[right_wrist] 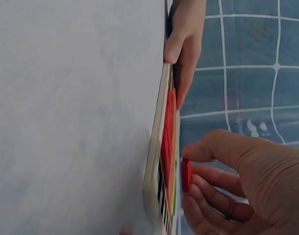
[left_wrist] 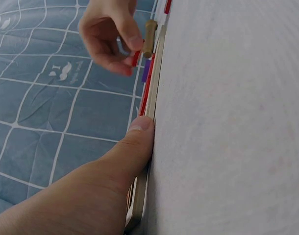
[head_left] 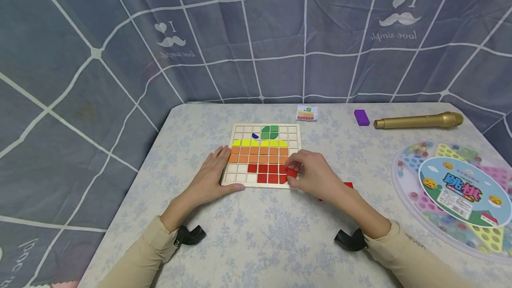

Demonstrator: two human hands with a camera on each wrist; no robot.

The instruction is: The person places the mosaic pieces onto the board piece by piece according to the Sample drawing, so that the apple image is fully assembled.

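Nearest on the pale floral-patterned counter (head_left: 260, 234), the left hand (head_left: 212, 177) lies flat with fingers straight, its thumb against the near edge of the square wooden grid board (head_left: 265, 154), steadying it; the right hand (head_left: 314, 174) pinches a small red square tile (head_left: 292, 173) between thumb and fingertips, just above the board's near right corner; a few more red pieces (head_left: 347, 185) lie partly hidden behind that wrist; on the board the picture looks largely built, with green at the top, a yellow row, orange rows and a part-filled red area, while the near red rows still show bare cells at left and right; further right sits a round plastic-lidded Chinese checkers set (head_left: 456, 194), cut off by the frame edge; beyond the board lie a small pattern card (head_left: 306, 113), too small to read, a purple block (head_left: 362, 117) and a gold microphone (head_left: 420, 121).
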